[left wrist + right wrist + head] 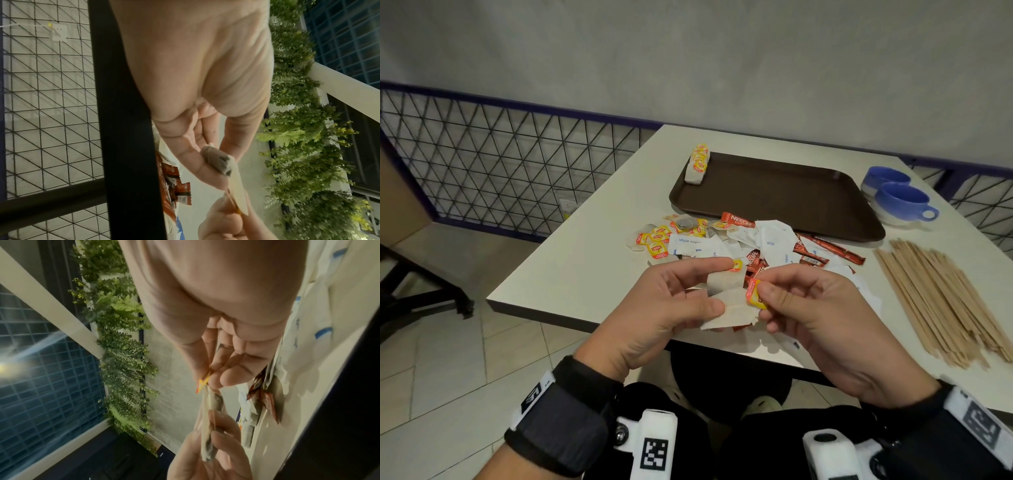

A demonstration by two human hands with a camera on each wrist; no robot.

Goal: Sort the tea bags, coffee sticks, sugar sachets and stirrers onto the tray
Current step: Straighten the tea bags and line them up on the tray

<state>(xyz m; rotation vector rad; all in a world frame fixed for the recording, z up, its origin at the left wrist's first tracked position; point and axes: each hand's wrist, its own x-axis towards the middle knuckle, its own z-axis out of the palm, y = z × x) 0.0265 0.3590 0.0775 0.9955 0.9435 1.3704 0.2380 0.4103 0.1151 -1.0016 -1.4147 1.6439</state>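
Left hand (671, 301) pinches tea bags (726, 294) near the table's (571, 270) front edge; right hand (822, 315) pinches a yellow tag (754, 294). Best untangle tags gently, then stack beside the row at the tray's (791, 195) far left corner.

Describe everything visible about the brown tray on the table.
The brown tray is a dark, rectangular serving tray with rounded corners and a low raised rim, plastic by its look. It lies flat on the white table, beyond the mixed pile of sachets. Almost all of its surface is bare; only a short row of tea bags with yellow tags sits at its far left corner. Two blue cups stand beside its right edge. Neither of the hands touches it.
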